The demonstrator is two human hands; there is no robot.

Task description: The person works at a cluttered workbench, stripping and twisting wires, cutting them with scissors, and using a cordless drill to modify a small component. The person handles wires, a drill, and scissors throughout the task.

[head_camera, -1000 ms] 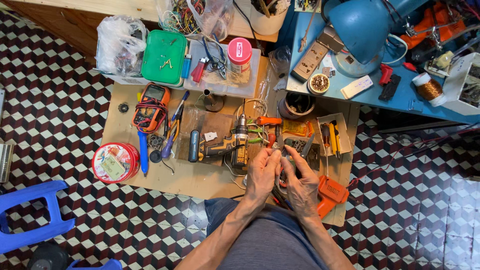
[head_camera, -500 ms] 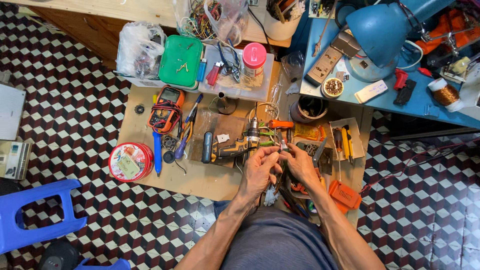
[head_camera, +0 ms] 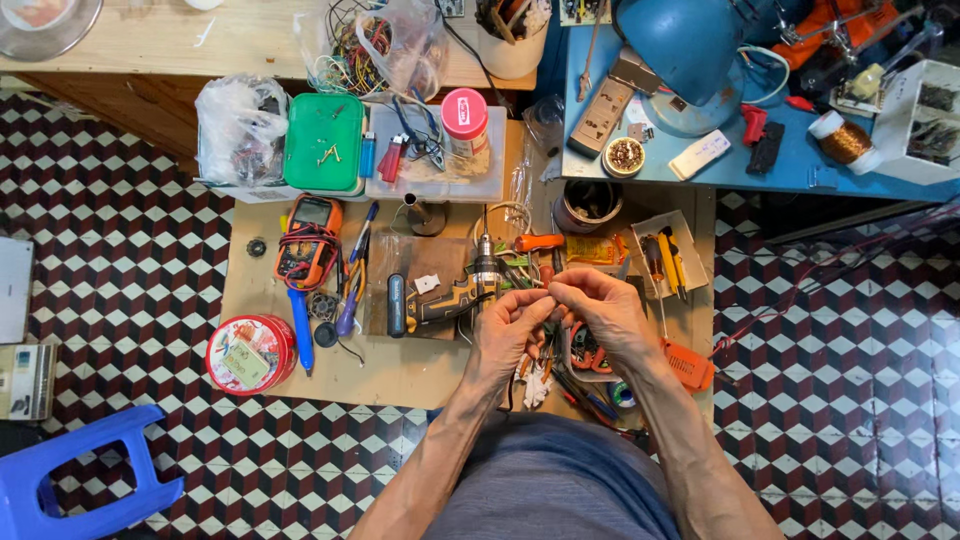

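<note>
My left hand [head_camera: 507,330] and my right hand [head_camera: 600,312] meet fingertip to fingertip over a low wooden board [head_camera: 400,365]. Both pinch something small and thin between them; it is too small to make out, possibly a wire. Just left of my left hand lies a cordless drill [head_camera: 450,292] with a yellow and black body, its chuck pointing away from me. An orange-handled screwdriver [head_camera: 540,242] lies beyond my fingers. Pliers and small tools [head_camera: 585,355] lie under my right hand.
An orange multimeter [head_camera: 308,240], a blue pen [head_camera: 301,328] and a red round tin [head_camera: 250,353] lie on the board's left. A green box [head_camera: 324,142], a pink-lidded jar [head_camera: 464,120], a blue desk lamp [head_camera: 690,50] and a blue stool [head_camera: 75,490] surround it. The floor is checkered tile.
The view has shifted so the board sits lower and further right in frame. My hands have risen slightly and drawn their fingertips together near the drill's chuck.
</note>
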